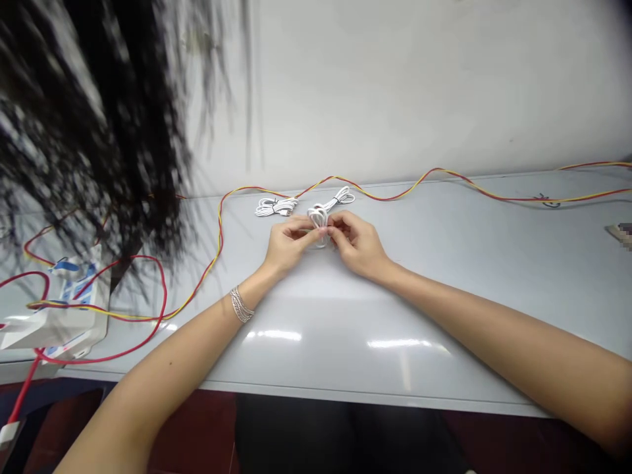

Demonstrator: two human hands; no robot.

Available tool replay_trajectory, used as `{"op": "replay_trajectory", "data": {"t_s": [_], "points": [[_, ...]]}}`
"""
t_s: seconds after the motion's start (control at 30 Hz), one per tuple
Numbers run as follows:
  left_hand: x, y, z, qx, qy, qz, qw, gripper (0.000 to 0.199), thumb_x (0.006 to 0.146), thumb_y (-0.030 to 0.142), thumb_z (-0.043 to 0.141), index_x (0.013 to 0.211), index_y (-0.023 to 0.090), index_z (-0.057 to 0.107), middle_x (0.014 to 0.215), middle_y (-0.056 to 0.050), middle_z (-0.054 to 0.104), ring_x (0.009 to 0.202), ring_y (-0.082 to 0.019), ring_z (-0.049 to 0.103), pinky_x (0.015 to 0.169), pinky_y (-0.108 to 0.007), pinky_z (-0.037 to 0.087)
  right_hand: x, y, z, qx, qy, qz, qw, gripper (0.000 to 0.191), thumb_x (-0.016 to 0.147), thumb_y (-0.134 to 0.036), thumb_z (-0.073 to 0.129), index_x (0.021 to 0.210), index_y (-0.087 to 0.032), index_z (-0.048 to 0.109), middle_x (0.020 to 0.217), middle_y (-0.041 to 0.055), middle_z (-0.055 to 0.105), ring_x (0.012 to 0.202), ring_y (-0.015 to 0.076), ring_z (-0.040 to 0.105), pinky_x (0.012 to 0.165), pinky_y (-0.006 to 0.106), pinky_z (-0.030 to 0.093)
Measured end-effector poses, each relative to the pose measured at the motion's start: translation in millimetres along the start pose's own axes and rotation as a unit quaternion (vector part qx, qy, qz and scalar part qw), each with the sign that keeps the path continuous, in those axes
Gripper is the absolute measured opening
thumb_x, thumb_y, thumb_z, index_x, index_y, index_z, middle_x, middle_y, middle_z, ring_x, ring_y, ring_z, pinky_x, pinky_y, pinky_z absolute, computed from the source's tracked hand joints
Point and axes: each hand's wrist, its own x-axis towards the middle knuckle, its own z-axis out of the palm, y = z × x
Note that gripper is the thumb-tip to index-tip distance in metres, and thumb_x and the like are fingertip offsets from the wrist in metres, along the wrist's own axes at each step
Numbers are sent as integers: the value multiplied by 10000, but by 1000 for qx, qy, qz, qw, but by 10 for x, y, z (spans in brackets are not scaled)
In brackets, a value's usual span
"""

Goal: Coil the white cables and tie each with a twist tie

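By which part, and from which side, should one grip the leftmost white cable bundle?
The white cable bundle is probably best pinched at its black tie, from above: it lies flat, the tie gathers its loops there, and the red-yellow cable runs close behind.

This place looks like a simple workshop, although I cannot tell its kind exactly. A long grey worktop [345, 322] stands against a plain white wall [419, 85]. On it there are tied white cables [271, 208], a red and yellow wire [218, 243] along the back, and a white object [69, 329] with blue marks. The floor [192, 431] is dark red.
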Motion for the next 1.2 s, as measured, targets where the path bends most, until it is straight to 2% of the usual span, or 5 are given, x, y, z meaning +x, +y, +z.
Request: {"op": "replay_trajectory", "data": {"t_s": [0.27, 0.47, 0.67, 1.0, 1.2], "points": [[-12, 9, 20, -99, -1, -77, 992, 581, 713, 457, 821, 1177, 238, 549, 554, 65, 606, 460, -97, 530, 512, -221, 415, -22, -2, 8, -54, -9, -38, 998, 50, 914, -233, 527, 887, -211, 562, 844, 40, 629, 755, 173, 585, 703, 313, 492], [-3, 25, -7, -100, -35, -85, 991, 294, 789, 372, 722, 1016, 185, 730, 573, 30, 575, 496, -97, 505, 531, -245, 413, -17, -5, 9, -48, -3, -32, 998, 42, 914, -228, 522, 882, -218, 547, 834, 35, 623, 758, 176, 592, 715, 321, 500], [12, -7, -32, -92, -76, -82, 989, 545, 646, 269, 839, 1169, 161, 728, 799, -23, 701, 706, -141, 637, 701, -282, 507, -6, 1, 9, -9, 15, -3, 1000, 55, 922, -244, 518, 879, -217, 539, 836, 34, 613, 753, 174, 586, 707, 323, 497], [-8, -44, 2, 23, -16, 3, 1000, 236, 707, 410, 820, 805, 197, 794, 954, -79, 669, 960, -199, 623, 867, -327, 521, -31, 3, 14, -2, 15, -17, 1000, 68, 925, -285, 539, 906, -219, 535, 870, 44, 617, 754, 174, 585, 716, 332, 504], [-21, -16, 31, -96, -33, -65, 993, 518, 715, 503, 806, 1085, 188, 629, 778, -35, 715, 679, -154, 655, 676, -284, 522, -34, -21, 10, -36, 5, -29, 999, 91, 941, -296, 518, 890, -221, 518, 849, 43, 601, 752, 173, 573, 707, 326, 499]]}}
